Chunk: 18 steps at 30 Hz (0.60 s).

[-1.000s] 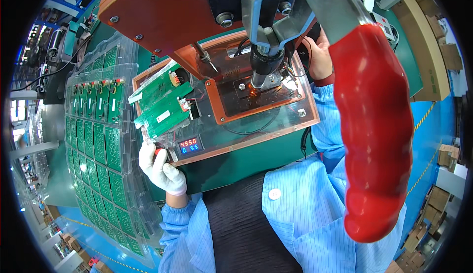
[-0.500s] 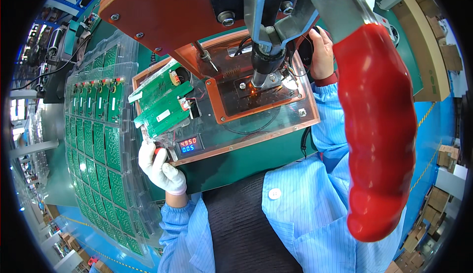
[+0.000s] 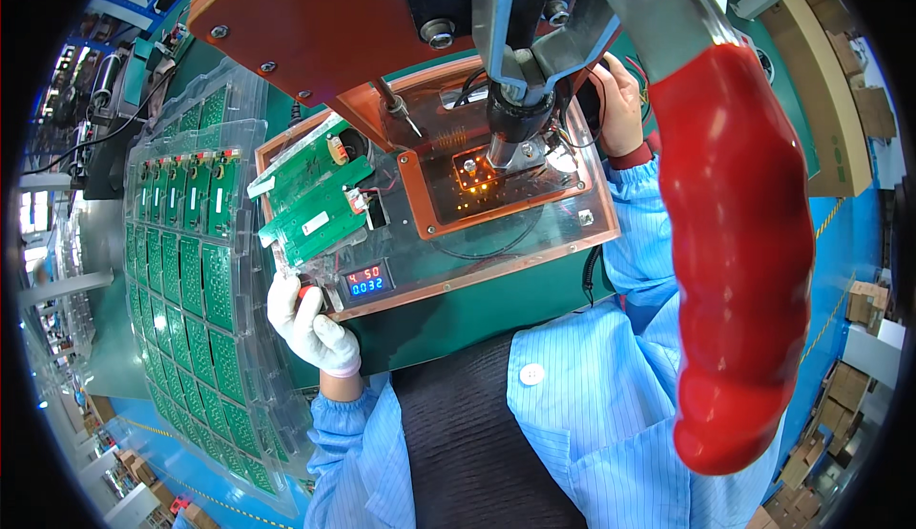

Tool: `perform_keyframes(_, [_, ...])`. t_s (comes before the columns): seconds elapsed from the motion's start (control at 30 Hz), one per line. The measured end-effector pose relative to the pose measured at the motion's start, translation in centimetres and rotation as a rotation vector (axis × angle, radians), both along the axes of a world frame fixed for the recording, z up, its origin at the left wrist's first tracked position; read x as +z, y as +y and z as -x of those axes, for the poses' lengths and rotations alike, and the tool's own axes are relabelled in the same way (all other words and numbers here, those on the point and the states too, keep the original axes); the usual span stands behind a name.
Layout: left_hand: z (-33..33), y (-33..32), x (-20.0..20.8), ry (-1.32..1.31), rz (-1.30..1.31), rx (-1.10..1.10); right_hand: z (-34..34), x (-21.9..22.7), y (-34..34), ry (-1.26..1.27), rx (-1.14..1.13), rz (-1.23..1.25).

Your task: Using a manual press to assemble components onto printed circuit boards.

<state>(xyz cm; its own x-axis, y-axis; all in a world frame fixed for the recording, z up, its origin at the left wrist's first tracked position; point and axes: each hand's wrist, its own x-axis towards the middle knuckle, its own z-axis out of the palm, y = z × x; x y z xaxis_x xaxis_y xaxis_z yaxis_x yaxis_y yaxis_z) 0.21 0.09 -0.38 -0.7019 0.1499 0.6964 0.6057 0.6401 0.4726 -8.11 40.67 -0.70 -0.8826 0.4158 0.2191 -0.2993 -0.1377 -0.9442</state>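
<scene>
My left hand [image 3: 313,331], in a white glove, is closed at the near left corner of the test fixture [image 3: 458,276], its fingers beside a red switch [image 3: 306,292]. My right hand [image 3: 620,109] is bare, beyond the fixture's right side, with fingers curled around a dark rounded thing I cannot make out. The toggle clamp's red handle [image 3: 739,252] hangs down at the right. Its black-tipped plunger [image 3: 520,114] stands over an orange-framed window [image 3: 496,203], where small orange lights glow. Two green circuit boards [image 3: 320,216] lie on the fixture's left part. A small meter [image 3: 366,282] shows red and blue digits.
Clear plastic trays [image 3: 191,271] with several green circuit boards stand at the left on the green tabletop [image 3: 458,319]. An orange press body [image 3: 315,23] overhangs the fixture. A cardboard box [image 3: 840,128] stands at the far right, and a coiled cable [image 3: 591,276] hangs at the near edge.
More orange lights glow under the window. The meter's digits have changed. The red handle has shifted slightly right, and my right hand's fingers have moved a little; my left hand stays put.
</scene>
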Motion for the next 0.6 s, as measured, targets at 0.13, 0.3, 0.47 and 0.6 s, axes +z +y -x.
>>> perform_keyframes(0.13, [0.02, 0.0, -0.05, 0.001, 0.001, 0.002, -0.11, 0.15, -0.06, -0.005, 0.017, 0.009])
perform_keyframes(0.3, [0.09, -0.1, -0.13, 0.008, -0.008, -0.008, -0.09, 0.17, -0.03, -0.01, 0.011, -0.01])
perform_keyframes(0.47, [0.08, -0.07, -0.16, 0.008, -0.013, -0.003, -0.05, -0.03, 0.06, -0.024, 0.011, -0.005])
perform_keyframes(0.6, [0.05, -0.19, -0.25, 0.013, -0.003, -0.003, 0.0, -0.07, 0.05, -0.013, 0.021, 0.014])
